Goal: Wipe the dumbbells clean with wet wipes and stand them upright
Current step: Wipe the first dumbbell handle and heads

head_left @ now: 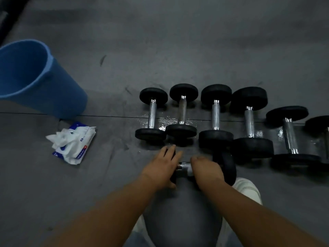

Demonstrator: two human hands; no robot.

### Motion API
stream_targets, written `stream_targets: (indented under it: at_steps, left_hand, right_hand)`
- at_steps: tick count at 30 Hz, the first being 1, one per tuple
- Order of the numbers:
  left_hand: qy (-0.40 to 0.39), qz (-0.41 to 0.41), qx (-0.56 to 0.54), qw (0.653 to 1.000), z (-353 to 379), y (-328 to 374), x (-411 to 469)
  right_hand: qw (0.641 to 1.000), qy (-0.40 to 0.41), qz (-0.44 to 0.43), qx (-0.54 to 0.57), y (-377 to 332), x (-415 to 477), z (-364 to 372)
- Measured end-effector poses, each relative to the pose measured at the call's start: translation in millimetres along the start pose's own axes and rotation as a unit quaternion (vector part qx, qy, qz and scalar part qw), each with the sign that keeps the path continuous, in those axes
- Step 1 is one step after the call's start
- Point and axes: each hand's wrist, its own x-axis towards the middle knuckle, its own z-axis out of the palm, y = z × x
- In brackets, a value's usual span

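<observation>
You look early in the job. None of the dumbbells in view stands upright. The row of six similar dumbbells [216, 114] lies flat on the dark grey rubber floor [160, 41], handles pointing away from you, the last one cut off by the right edge. Shiny wet patches show on the floor between them, but whether any of them has been wiped I cannot tell.

The black rubber-headed dumbbell with a chrome handle [185, 168] lies crosswise just in front of your knee [183, 211], nearer to you than the row. Your left hand [162, 168] grips its left head, fingers laid over the top and thumb beneath. Your right hand [208, 170] curls over the handle next to the right head. No wipe shows in either hand.

The white and blue soft pack of wet wipes [76, 143] lies well to your left with a sheet pulled up, beside the round blue plastic bucket [35, 77].
</observation>
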Motion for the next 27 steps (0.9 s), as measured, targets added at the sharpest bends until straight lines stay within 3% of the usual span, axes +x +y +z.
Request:
stream_targets:
  at_steps: [2, 6, 10, 15, 20, 27]
  left_hand:
    - [0.001, -0.035, -0.029, 0.999, 4, 5, -10]
    - [0.094, -0.156, -0.152, 0.971, 23, 39, -31]
    - [0.162, -0.186, -0.210, 0.946, 52, 57, -45]
    - [0.155, -0.147, -0.181, 0.960, 56, 48, -52]
    - [0.173, -0.158, -0.199, 0.952, 53, 44, -42]
    - [0.148, -0.168, -0.170, 0.960, 40, 39, -41]
  right_hand:
    - [0.998, 0.037, -0.012, 0.057, -1, -9, 9]
    - [0.965, 0.110, -0.014, 0.237, -2, -30, 33]
    - [0.949, 0.094, -0.084, 0.288, -11, -39, 39]
    - [0.977, 0.045, -0.129, 0.163, -24, -36, 57]
    - [0.993, 0.018, -0.082, 0.087, -28, -13, 51]
    - [0.982, 0.100, -0.022, 0.157, -48, -51, 66]
